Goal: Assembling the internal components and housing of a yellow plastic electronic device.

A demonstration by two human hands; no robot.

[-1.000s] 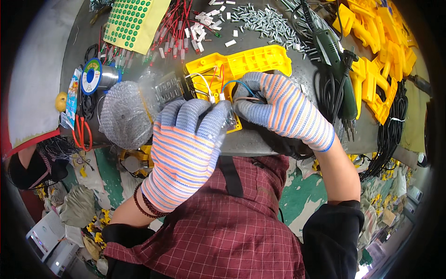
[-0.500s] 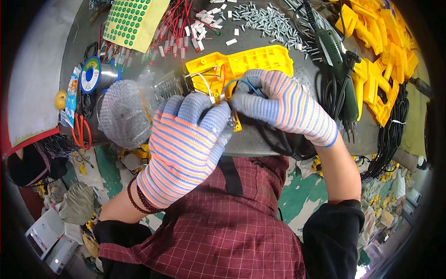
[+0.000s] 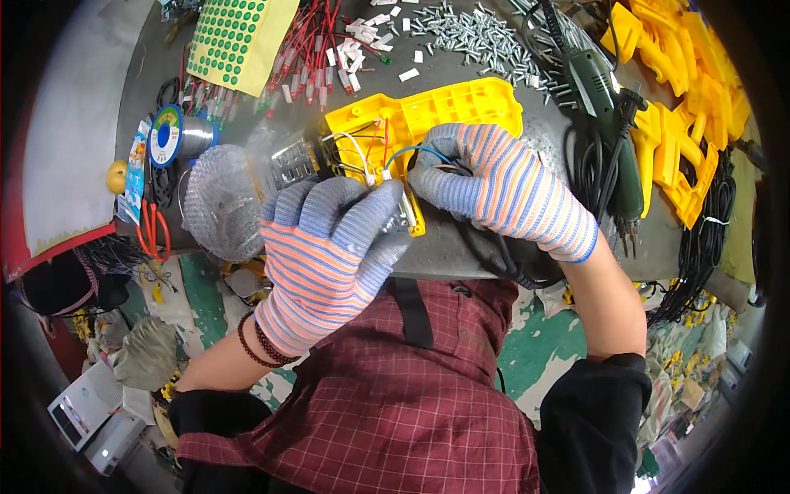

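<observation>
A yellow plastic heat-gun-like housing half [image 3: 473,105] lies open on the bench, a slotted metal barrel [image 3: 295,163] at its left end. White, red and blue wires cross its inside. My left hand [image 3: 317,226], in a striped knit glove, curls at the housing's handle, with the index fingertip beside a white wire connector [image 3: 385,175]; what lies under the fingers is partly hidden. My right hand [image 3: 502,177], gloved alike, pinches the blue wire [image 3: 424,149] between thumb and forefinger right of the handle. A black cord [image 3: 494,247] runs below it.
Solder spool [image 3: 169,136], orange-handled tool [image 3: 152,230] and bubble wrap [image 3: 222,202] sit left. Behind are a green-dot sticker sheet [image 3: 234,41], red-wired lights [image 3: 311,62] and loose screws [image 3: 469,33]. A green power tool [image 3: 605,107] and yellow shells [image 3: 679,148] lie right.
My left hand has drawn slightly down from the wires, showing more of the white connector. The right hand stays almost in place at the blue wire. The whole view has shifted a little.
</observation>
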